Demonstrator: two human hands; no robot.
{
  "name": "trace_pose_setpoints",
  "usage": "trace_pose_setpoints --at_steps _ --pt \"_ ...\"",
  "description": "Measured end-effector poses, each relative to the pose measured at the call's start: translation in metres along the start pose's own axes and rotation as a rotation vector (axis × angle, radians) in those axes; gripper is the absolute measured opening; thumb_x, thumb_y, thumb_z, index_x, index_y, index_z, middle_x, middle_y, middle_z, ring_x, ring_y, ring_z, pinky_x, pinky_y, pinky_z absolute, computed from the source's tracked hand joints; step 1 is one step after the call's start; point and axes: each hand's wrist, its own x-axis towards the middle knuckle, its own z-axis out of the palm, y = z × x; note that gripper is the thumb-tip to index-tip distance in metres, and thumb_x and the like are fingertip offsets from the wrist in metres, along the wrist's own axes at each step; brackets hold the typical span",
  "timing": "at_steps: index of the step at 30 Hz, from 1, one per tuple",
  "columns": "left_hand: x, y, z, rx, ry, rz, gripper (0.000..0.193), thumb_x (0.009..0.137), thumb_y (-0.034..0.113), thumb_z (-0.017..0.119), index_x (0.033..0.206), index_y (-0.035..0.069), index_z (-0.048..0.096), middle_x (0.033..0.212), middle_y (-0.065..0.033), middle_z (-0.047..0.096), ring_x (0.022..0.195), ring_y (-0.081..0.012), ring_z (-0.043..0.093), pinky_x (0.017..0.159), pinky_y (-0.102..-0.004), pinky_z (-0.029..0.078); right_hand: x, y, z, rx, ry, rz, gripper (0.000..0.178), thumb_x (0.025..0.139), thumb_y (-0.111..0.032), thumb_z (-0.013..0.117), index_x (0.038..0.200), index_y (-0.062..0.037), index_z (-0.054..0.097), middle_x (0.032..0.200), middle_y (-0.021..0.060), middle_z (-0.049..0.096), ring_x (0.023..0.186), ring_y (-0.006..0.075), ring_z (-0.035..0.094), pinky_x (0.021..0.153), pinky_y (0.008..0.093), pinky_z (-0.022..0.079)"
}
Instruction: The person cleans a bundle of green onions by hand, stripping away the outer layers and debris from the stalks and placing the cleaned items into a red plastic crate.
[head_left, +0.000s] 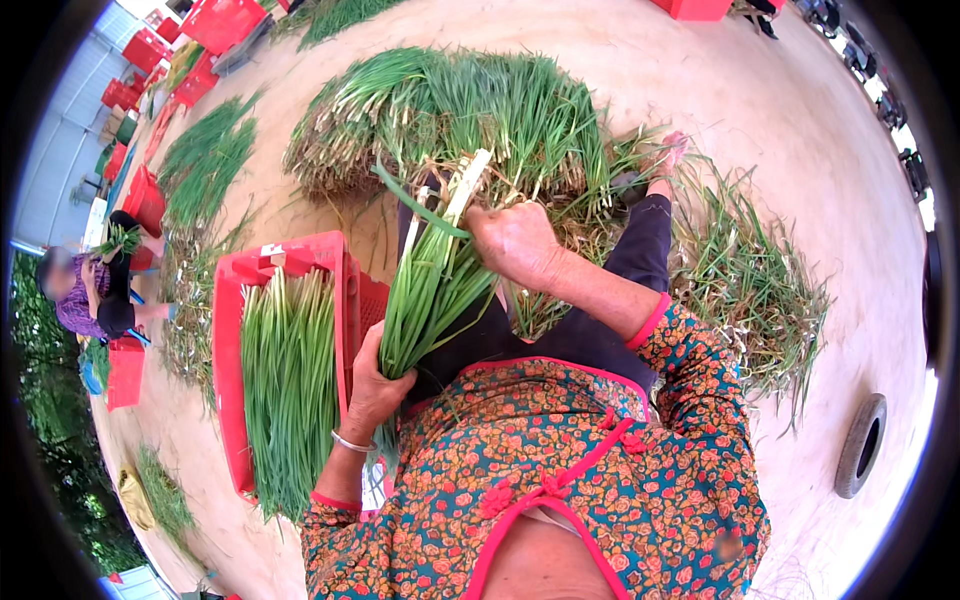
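Note:
A bunch of garlic chives [425, 285] slants up in front of my lap, pale stem ends pointing away from me. My left hand [378, 385], a bangle on its wrist, is wrapped round the leafy lower part. Closed beside the stems, my right hand [515, 243] has its fingers curled in at the pale end; what they pinch is hidden. One broad leaf [420, 205] bends across the bunch close to it. Left of my knees, a red crate [228, 380] holds neatly laid garlic chives [290, 390], stems at the far end.
A large heap of untrimmed chives [470, 110] lies beyond my feet. Loose leaf scraps [750, 275] cover the floor on the right, with a tire [860, 445] farther out. At far left sits another person [95, 285] holding greens, near red crates [145, 200] and more chives [208, 160].

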Motion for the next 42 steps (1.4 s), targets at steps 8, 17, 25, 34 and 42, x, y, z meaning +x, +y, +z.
trace_pose_setpoints --at_steps 8,17,25,34,42 --pt "-0.008 -0.003 -0.001 -0.399 -0.052 -0.334 0.045 0.062 -0.008 0.065 0.105 0.001 0.057 0.093 -0.0013 0.063 0.084 -0.0097 0.057 0.08 -0.0256 0.047 -0.039 0.193 -0.046 -0.457 0.469 0.539 0.008 0.077 -0.013 0.057 0.08 -0.0069 0.053 0.058 0.0126 0.061 0.052 0.0298 0.062 0.05 0.0418 0.051" --pt "-0.006 -0.001 0.01 -0.257 -0.004 -0.192 0.042 0.065 -0.007 0.062 0.106 0.0 0.057 0.091 -0.0016 0.063 0.083 -0.0089 0.057 0.079 -0.0244 0.047 -0.023 0.033 -0.07 0.876 0.242 0.457 0.024 0.086 -0.021 0.062 0.09 0.0019 0.066 0.072 0.0109 0.065 0.062 0.0141 0.059 0.058 0.0303 0.048" --pt "-0.011 0.0 0.016 -0.06 0.082 -0.061 0.052 0.064 -0.008 0.062 0.114 0.0 0.055 0.106 -0.0116 0.062 0.1 -0.0223 0.06 0.089 -0.0313 0.046 -0.017 -0.047 -0.028 1.468 -0.412 0.751 0.014 0.081 -0.018 0.068 0.082 -0.0034 0.066 0.051 -0.0017 0.049 0.039 0.0057 0.039 0.034 0.0218 0.026" --pt "-0.015 -0.002 0.018 0.042 0.158 -0.026 0.055 0.065 -0.008 0.061 0.118 0.002 0.053 0.11 -0.0137 0.061 0.105 -0.0268 0.059 0.09 -0.0335 0.046 -0.067 0.065 -0.088 2.439 0.597 0.456 0.02 0.084 -0.021 0.062 0.091 -0.0023 0.06 0.043 -0.0102 0.031 0.034 0.0047 0.023 0.04 0.0236 0.02" --pt "-0.006 0.013 0.025 0.288 0.17 0.178 0.049 0.07 -0.002 0.06 0.119 0.003 0.055 0.112 -0.0148 0.06 0.102 -0.0314 0.06 0.085 -0.0356 0.049 -0.066 0.044 -0.069 1.529 0.498 0.715 0.037 0.089 -0.041 0.058 0.086 -0.004 0.06 0.057 -0.0046 0.044 0.049 0.0054 0.039 0.043 0.0211 0.032"
